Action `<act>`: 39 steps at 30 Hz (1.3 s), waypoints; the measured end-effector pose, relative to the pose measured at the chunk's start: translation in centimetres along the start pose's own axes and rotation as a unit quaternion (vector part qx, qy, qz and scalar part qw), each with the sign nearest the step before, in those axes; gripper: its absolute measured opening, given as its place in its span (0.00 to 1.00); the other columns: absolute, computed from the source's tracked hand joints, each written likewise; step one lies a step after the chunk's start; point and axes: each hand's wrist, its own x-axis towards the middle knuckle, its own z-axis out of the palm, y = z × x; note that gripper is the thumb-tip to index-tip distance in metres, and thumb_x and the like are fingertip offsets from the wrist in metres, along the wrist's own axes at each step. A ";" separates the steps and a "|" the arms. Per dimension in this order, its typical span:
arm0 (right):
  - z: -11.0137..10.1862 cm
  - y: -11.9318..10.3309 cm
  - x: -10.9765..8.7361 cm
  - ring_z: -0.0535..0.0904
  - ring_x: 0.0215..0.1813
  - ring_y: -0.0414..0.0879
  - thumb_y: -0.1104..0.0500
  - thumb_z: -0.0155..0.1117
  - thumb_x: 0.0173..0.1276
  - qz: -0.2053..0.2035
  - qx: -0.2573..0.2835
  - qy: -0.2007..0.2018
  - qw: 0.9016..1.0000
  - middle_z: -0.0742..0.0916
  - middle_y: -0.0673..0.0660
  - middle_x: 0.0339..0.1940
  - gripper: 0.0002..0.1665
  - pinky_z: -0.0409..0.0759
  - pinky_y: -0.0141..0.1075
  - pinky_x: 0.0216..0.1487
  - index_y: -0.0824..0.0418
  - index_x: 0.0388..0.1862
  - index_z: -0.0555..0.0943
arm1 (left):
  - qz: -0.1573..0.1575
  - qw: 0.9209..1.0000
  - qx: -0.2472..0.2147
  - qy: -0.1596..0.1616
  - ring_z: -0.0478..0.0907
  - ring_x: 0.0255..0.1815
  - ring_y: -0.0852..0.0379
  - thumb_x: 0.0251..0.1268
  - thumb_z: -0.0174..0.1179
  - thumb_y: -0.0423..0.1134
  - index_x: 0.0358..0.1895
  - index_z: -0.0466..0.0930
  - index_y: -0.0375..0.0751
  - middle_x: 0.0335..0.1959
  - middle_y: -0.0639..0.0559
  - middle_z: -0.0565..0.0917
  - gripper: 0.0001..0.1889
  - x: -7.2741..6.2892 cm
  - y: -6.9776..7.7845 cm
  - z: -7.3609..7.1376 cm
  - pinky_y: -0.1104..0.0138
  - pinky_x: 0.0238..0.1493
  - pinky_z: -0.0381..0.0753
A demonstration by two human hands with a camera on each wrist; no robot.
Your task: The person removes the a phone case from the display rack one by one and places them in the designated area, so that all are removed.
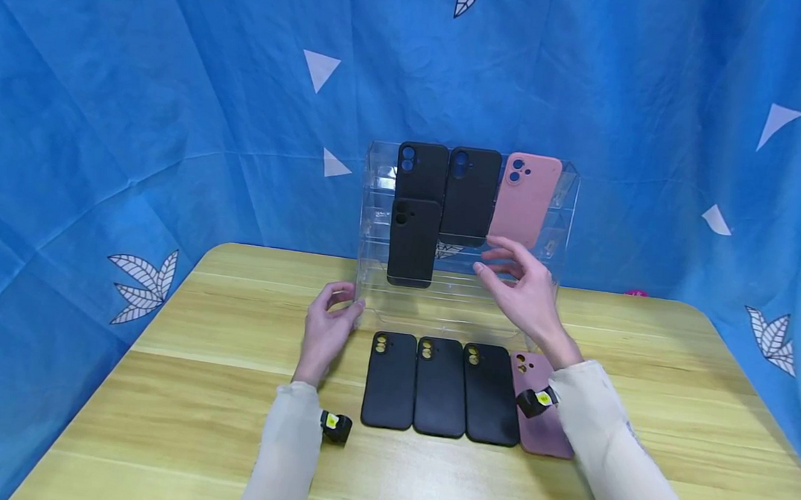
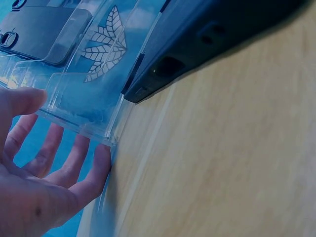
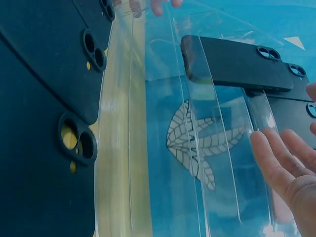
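Observation:
A clear plastic tiered display rack [image 1: 376, 238] stands at the back of the table. My left hand [image 1: 327, 330] grips its left side, with the thumb on the front and the fingers [image 2: 75, 160] behind in the left wrist view. Two black phone cases and a pink phone case [image 1: 529, 200] lean along the rack's top tier. Another black phone case [image 1: 413, 244] stands one tier lower at the left, overlapping the case behind it. My right hand [image 1: 525, 293] hovers in front of the rack below the pink case, fingers spread and holding nothing.
Before the rack, three black phone cases [image 1: 440, 388] lie side by side on the wooden table [image 1: 220, 391]. A pink phone case [image 1: 542, 428] lies at the row's right end, partly under my right wrist. A blue patterned cloth [image 1: 246, 94] hangs behind.

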 end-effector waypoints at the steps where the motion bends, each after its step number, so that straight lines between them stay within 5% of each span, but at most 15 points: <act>1: 0.1 -0.1 0.2 0.87 0.50 0.42 0.57 0.67 0.73 0.000 0.003 -0.002 1.000 0.86 0.62 0.55 0.28 0.84 0.22 0.48 0.55 0.71 0.76 | 0.000 1.000 -0.001 0.000 0.84 0.57 0.41 0.69 0.65 0.38 0.58 0.79 0.46 0.60 0.42 0.81 0.16 0.0 0.0 0.0 0.54 0.51 0.88; 5: 0.7 -0.5 0.8 0.88 0.52 0.58 0.56 0.66 0.74 0.005 0.022 -0.010 1.000 0.86 0.63 0.55 0.29 0.85 0.23 0.44 0.55 0.72 0.74 | -0.001 1.000 -0.004 -0.001 0.84 0.57 0.41 0.70 0.65 0.38 0.58 0.79 0.46 0.60 0.42 0.81 0.16 0.0 0.1 -0.1 0.52 0.51 0.88; 13: 1.8 -0.8 2.1 0.88 0.52 0.57 0.55 0.67 0.73 0.011 0.030 -0.018 0.999 0.86 0.63 0.54 0.30 0.86 0.27 0.42 0.53 0.72 0.74 | -0.023 1.000 -0.006 -0.004 0.82 0.60 0.38 0.71 0.63 0.34 0.61 0.76 0.40 0.63 0.38 0.79 0.17 0.1 0.5 0.1 0.45 0.56 0.85; 21: 2.8 -1.3 3.2 0.88 0.49 0.60 0.57 0.67 0.73 0.014 0.059 -0.032 0.998 0.85 0.65 0.54 0.31 0.89 0.53 0.46 0.54 0.73 0.73 | -0.010 1.000 -0.008 -0.003 0.83 0.59 0.41 0.71 0.64 0.38 0.59 0.78 0.44 0.61 0.41 0.80 0.16 -0.1 0.4 0.0 0.49 0.54 0.87; 39: 4.0 -2.1 4.8 0.88 0.49 0.59 0.54 0.68 0.72 0.038 0.053 -0.055 0.996 0.86 0.63 0.51 0.35 0.90 0.51 0.44 0.45 0.76 0.69 | 0.002 1.000 0.003 0.001 0.84 0.57 0.41 0.70 0.65 0.38 0.58 0.78 0.45 0.59 0.42 0.81 0.16 0.1 -0.1 0.0 0.55 0.48 0.88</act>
